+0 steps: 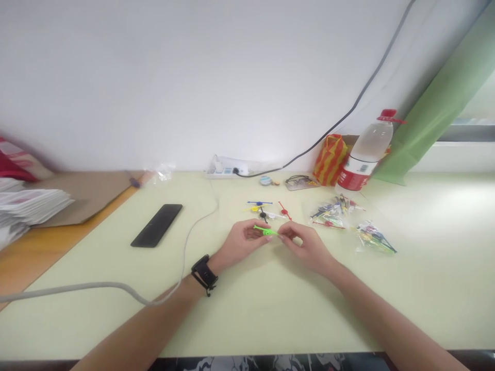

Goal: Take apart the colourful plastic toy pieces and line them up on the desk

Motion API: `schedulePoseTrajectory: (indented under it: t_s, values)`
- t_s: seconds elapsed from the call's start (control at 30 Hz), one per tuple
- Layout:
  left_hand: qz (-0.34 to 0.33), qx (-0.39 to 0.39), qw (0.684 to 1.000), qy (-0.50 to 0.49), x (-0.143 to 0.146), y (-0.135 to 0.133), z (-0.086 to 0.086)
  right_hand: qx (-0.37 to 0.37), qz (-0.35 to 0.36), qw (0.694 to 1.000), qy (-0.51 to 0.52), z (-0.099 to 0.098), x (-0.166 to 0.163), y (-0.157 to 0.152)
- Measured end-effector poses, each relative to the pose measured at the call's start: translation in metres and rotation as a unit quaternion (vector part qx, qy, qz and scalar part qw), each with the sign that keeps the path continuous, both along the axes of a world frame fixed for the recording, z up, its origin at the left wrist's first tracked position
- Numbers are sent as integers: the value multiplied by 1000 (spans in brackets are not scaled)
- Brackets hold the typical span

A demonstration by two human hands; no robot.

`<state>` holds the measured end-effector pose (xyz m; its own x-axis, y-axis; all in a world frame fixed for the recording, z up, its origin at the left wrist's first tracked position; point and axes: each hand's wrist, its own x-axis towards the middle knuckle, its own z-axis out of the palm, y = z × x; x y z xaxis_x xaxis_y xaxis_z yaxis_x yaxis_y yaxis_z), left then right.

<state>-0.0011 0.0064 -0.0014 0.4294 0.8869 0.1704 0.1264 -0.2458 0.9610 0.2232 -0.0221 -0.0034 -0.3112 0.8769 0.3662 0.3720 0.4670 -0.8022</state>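
Note:
A small bright green plastic piece [266, 231], slim with a round middle, is held above the table between my two hands. My left hand [243, 243] has its fingers closed around the piece's left part and middle. At its right tip, the thumb and fingers of my right hand [305, 246] pinch it. Just beyond the hands lie similar thin pieces: a blue one [259, 203], a red one [285, 211], a black one [263, 215], and yellow and white ones. What the piece is exactly, I cannot make out.
Two clear bags of coloured pieces [334, 211] [374, 238] lie to the right. Behind them stands a large water bottle [363, 152]. A black phone [157, 225] lies left. A grey cable [116, 285] crosses my left forearm. A power strip [226, 169] sits against the wall.

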Motion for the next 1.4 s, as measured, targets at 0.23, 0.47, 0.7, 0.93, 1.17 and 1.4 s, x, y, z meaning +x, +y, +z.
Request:
schedulePoseTrajectory:
  t_s: [0.23,0.47,0.7,0.93,1.17,1.4]
  values:
    - [-1,-8,1000,-9,0,1,-3,17,3,1000,-16,2,1,-2]
    - [-2,29,999,-20,2,0,-4,21,7,999,-43,3,0,-3]
    - [-1,64,998,10,0,-4,-2,9,-17,999,-37,5,-1,-3]
    - [5,125,990,68,-1,-7,4,-121,11,988,92,8,-2,-1]
    - [-31,112,991,62,0,-9,5,-181,24,967,177,10,-4,-3]
    - [-35,90,995,11,4,-12,5,-198,20,960,199,20,-3,-5]
